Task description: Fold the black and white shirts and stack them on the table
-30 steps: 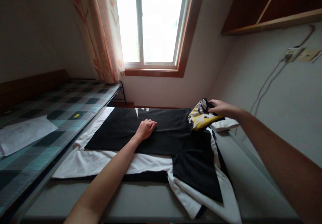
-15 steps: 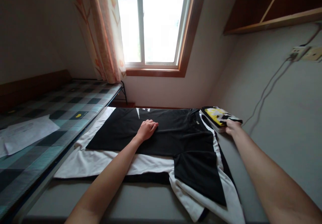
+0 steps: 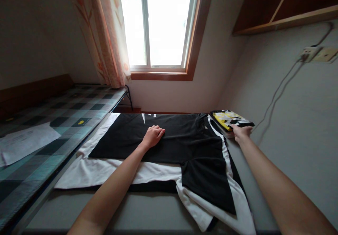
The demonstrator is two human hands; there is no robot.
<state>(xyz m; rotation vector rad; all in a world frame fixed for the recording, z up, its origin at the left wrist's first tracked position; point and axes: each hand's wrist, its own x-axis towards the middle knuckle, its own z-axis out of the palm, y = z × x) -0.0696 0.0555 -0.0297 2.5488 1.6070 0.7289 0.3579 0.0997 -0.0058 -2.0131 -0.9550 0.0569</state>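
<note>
A black T-shirt [image 3: 169, 147] lies spread flat, its collar to the right and a white print at its far edge. Beneath it a white shirt [image 3: 155, 172] shows along the near side, with more black cloth under that. My left hand [image 3: 153, 136] rests palm down on the middle of the black T-shirt, fingers lying lightly bent on the cloth. At the far right, my right hand [image 3: 241, 133] grips the near edge of a folded yellow, black and white garment [image 3: 228, 118]. Part of its thumb and fingertips are hidden by the cloth.
The shirts lie on a grey tabletop [image 3: 148, 210]. To the left is a bed with a checked mattress [image 3: 79, 106] and white papers [image 3: 29, 140] on it. A wall with a socket [image 3: 307, 54] and hanging cable borders the right side, beneath a wooden shelf [image 3: 285, 20].
My right hand has shifted slightly left along the folded garment's near edge. My left hand stays in place on the black T-shirt. The view has turned very slightly.
</note>
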